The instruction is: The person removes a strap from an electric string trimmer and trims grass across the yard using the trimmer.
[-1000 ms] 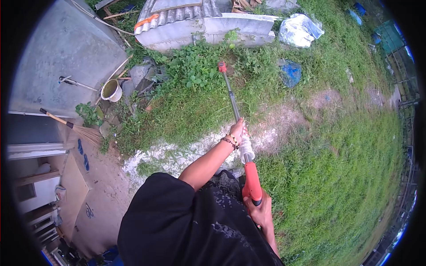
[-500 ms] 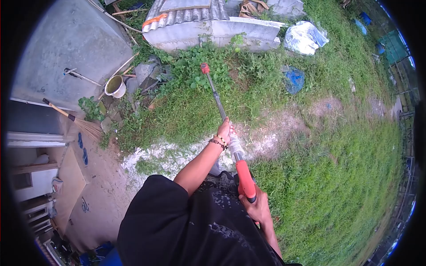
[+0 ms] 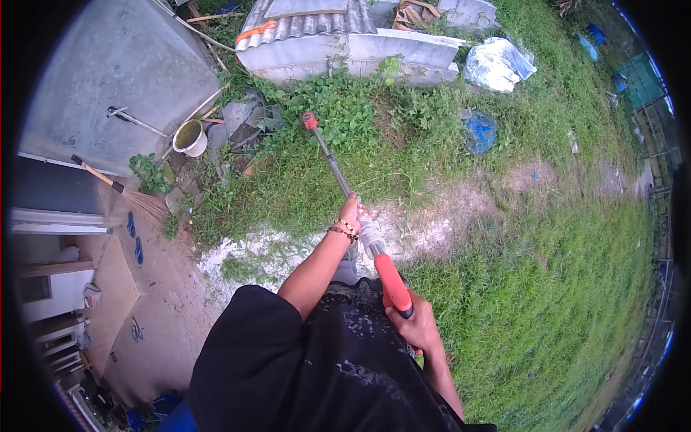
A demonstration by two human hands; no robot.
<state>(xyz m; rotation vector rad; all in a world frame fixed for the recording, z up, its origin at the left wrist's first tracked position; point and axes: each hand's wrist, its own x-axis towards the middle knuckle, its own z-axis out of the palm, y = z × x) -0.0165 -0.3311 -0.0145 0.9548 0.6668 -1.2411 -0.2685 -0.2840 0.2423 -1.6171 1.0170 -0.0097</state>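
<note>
In the head view, the trimmer slants over the grass, its red head by leafy plants below the block wall's lower edge. The left hand grips the smooth metal pole beside crinkled plastic wrap; the right clasps the red handle. It looks stiff, fairly light, front-heavy, best held at both spots; the wrap may slip.
</note>
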